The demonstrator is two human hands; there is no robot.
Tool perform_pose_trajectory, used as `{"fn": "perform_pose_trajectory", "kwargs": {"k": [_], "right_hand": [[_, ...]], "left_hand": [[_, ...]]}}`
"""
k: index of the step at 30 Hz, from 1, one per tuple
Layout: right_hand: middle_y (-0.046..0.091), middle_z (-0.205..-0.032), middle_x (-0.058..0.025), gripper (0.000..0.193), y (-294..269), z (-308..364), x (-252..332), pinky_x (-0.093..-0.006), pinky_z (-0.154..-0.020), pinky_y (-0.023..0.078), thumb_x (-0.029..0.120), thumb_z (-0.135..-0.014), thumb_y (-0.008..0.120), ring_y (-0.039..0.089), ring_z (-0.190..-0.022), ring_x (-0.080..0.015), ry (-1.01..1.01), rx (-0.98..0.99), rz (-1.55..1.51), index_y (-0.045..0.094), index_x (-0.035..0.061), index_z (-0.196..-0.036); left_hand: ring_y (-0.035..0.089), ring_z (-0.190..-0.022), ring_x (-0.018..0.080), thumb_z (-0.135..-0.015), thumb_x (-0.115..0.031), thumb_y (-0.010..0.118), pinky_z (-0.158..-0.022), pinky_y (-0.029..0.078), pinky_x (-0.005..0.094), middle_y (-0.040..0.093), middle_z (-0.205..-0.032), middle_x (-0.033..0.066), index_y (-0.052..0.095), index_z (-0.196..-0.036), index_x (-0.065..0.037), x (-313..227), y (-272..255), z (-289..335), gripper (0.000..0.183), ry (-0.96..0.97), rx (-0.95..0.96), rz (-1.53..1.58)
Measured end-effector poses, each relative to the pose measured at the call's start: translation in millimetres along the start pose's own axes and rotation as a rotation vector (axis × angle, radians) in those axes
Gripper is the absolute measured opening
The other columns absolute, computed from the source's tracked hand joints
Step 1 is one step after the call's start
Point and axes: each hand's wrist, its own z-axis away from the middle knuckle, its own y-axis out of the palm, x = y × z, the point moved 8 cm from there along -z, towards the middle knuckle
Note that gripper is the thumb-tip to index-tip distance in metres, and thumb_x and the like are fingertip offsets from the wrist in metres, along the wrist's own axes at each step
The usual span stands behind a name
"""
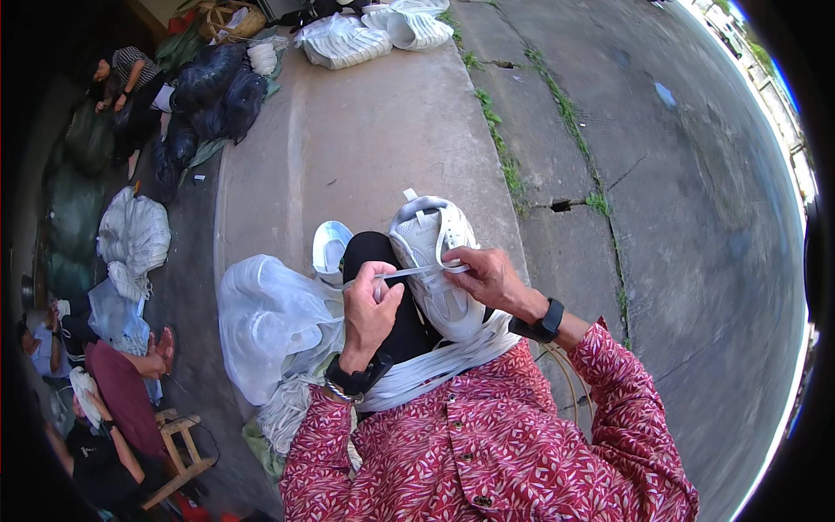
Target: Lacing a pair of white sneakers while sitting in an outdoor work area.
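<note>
A white sneaker (432, 261) rests on my dark-trousered knee, toe toward me. My right hand (487, 274) pinches a flat white shoelace (409, 271) at the shoe's eyelets. My left hand (370, 309) grips the other end of that lace, pulled taut to the left. A bundle of white laces (435, 361) lies across my lap. Both wrists wear dark bands, and my sleeves are red with a white pattern.
A clear plastic bag (270, 317) sits at my left knee, a second white shoe (331, 248) just behind it. More white shoes (365, 35) lie at the far end of the concrete ledge (365, 139). Dark sacks (213, 96) and seated people (122, 78) are at left; road at right.
</note>
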Motion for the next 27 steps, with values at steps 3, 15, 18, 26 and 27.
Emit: {"fn": "perform_pose_trajectory", "kwargs": {"k": [3,15,18,26,27], "right_hand": [[0.063,-0.07,-0.0144,0.015,-1.4,-6.2,15.8,-0.038,-0.055,0.048,0.009,-0.079,0.061,0.063,-0.062,-0.0294,-0.114,-0.003,0.141,0.057,0.0051,-0.093],[0.062,-0.067,-0.0126,0.012,-41.6,-4.2,7.8,-0.0365,-0.052,0.046,0.006,-0.075,0.061,0.061,-0.059,-0.0295,-0.101,-0.085,0.232,0.056,0.0042,-0.086],[0.062,-0.068,-0.0153,0.008,-22.2,3.7,19.0,-0.0366,-0.056,0.048,0.008,-0.074,0.064,0.062,-0.061,-0.0298,-0.142,-0.009,0.104,0.062,0.002,-0.079],[0.062,-0.07,-0.015,0.017,1.6,-2.3,18.2,-0.041,-0.056,0.048,0.008,-0.076,0.06,0.062,-0.064,-0.0337,-0.154,0.062,0.235,0.056,0.004,-0.093],[0.062,-0.07,-0.015,0.017,1.3,-3.5,18.2,-0.041,-0.056,0.048,0.008,-0.076,0.06,0.062,-0.064,-0.0337,-0.155,0.064,0.236,0.056,0.004,-0.093]], "left_hand": [[0.054,-0.048,0.0243,-0.07,0.004,0.056,-0.049,0.041,0.0367,0.047,-0.054,0.0111,0.051,-0.104,-0.002,-21.2,38.0,-0.1,0.035,0.204,0.051,-0.234],[0.055,-0.049,0.0267,-0.073,-0.004,0.058,-0.048,0.041,0.036,0.053,-0.057,0.0113,0.054,-0.095,-0.005,-9.9,36.4,-5.6,0.022,0.148,0.01,-0.2],[0.058,-0.052,0.0287,-0.078,-0.009,0.06,-0.049,0.043,0.0366,0.057,-0.06,0.0125,0.056,-0.091,-0.004,-12.5,44.6,-3.3,0.014,0.217,0.035,-0.189],[0.063,-0.064,0.034,-0.08,-0.013,0.062,-0.054,0.046,0.0392,0.062,-0.068,0.0166,0.057,-0.085,-0.004,-17.3,47.2,-8.2,0.012,0.233,-0.065,-0.338],[0.062,-0.064,0.0342,-0.08,-0.013,0.062,-0.054,0.046,0.0395,0.062,-0.069,0.0167,0.056,-0.083,-0.004,-15.7,48.4,-9.6,0.012,0.199,-0.056,-0.367]]}}
